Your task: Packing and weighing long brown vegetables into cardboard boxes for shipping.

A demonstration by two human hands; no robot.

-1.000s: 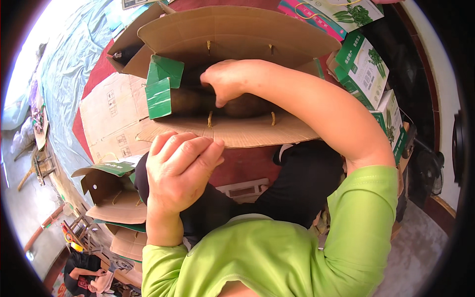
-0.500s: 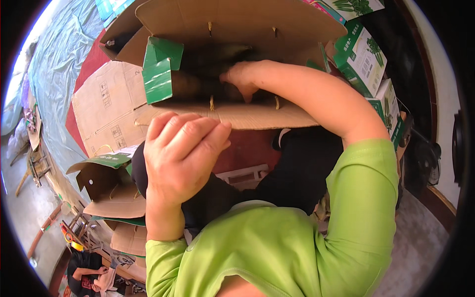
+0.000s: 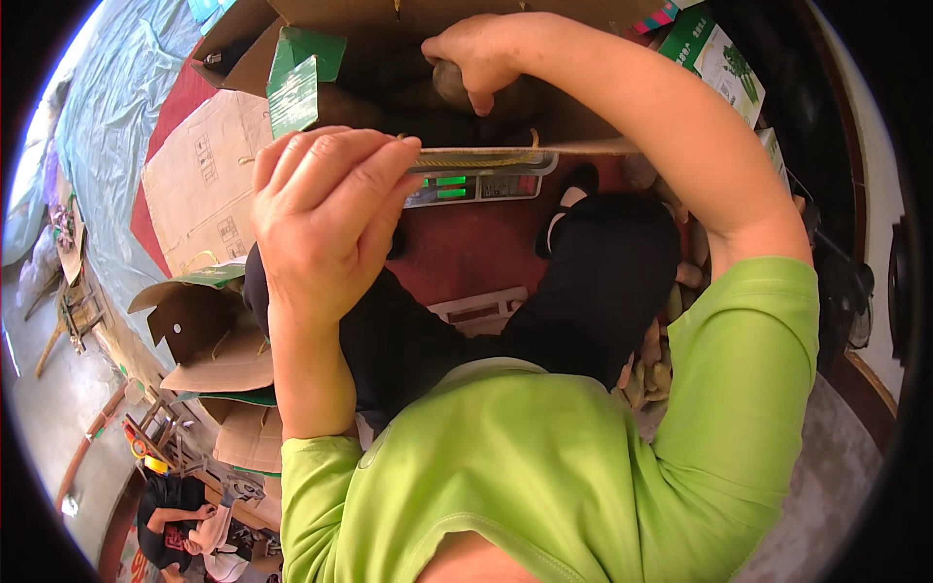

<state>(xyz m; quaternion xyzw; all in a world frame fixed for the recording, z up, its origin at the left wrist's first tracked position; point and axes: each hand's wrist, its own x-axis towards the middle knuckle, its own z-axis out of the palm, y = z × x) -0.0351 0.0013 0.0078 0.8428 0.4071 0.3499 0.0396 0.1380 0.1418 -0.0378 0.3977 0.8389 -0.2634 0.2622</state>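
A cardboard box with green side flaps stands open in front of me. My left hand is closed on its near flap, fingers over the edge by a rope handle. Inside the box, my right hand has its fingers curled round a rounded brownish lump, like a potato or other root. Shadow hides the rest of the box's inside. Below the near flap shows a weighing scale with green lit digits.
Another open carton lies left of my knee. Behind it is a flattened cardboard sheet. Green-white cartons stand at the right, and several tan roundish lumps lie beside my right leg. Another person sits at lower left.
The near flap has swung up and away from me with my left hand, uncovering the scale. My right hand has moved farther up, and a rounded brownish lump now shows in it.
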